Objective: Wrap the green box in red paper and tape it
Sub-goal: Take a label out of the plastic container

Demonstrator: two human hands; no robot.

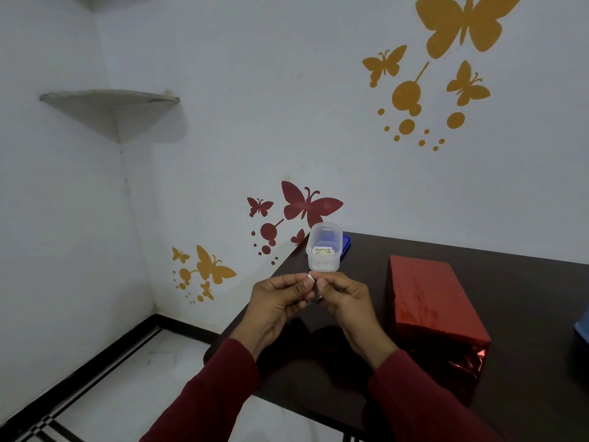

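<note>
The box (433, 298) lies on the dark table (526, 314), fully covered in shiny red paper, with its near end crumpled and folded in. No green shows. To its left, above the table's left end, my left hand (277, 301) and my right hand (344, 298) meet fingertip to fingertip. Together they pinch a small whitish piece (310, 279), likely tape, between thumbs and forefingers. Most of the piece is hidden by my fingers.
A clear plastic container (323, 247) stands at the table's far left corner, with a blue lid (345, 247) behind it. A blue object (583, 327) pokes in at the right edge. The wall is close behind; white floor lies to the left.
</note>
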